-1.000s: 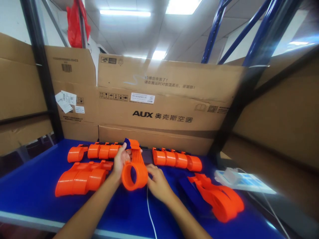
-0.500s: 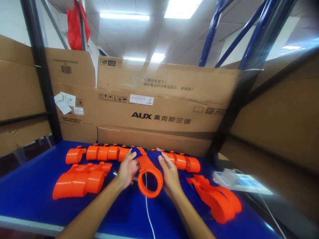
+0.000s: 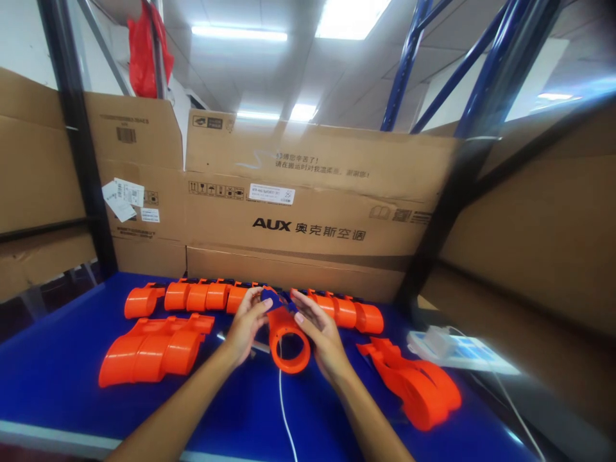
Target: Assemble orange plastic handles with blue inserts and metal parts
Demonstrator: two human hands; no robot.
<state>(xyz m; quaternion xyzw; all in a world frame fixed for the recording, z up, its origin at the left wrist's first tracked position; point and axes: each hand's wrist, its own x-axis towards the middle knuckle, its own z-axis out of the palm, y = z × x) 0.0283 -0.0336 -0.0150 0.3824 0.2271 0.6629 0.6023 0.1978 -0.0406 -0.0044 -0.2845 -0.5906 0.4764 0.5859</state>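
Note:
Between my hands, above the blue table, is an orange tape dispenser (image 3: 290, 367) with a round hub facing me and a dark blue part (image 3: 272, 298) at its top. My left hand (image 3: 249, 326) grips the dispenser's upper end, thumb on the blue part. On the other side, my right hand (image 3: 323, 335) has its thumb and fingers around a thin dark blue piece (image 3: 291, 307), close against the dispenser's head. Whether that piece is joined to the dispenser is hidden by the fingers.
A row of orange dispensers (image 3: 197, 296) lines the back of the blue table (image 3: 62, 350). More orange parts lie nested at left (image 3: 149, 351) and right (image 3: 423, 388). A white cable (image 3: 285, 410) runs toward me. Cardboard (image 3: 308, 212) walls the back; a white power adapter (image 3: 440, 342) sits at right.
The dispenser has tilted so its hub faces me more and sits slightly higher. My right hand has brought the dark blue piece inward, turning it nearly edge-on beside the dispenser's head.

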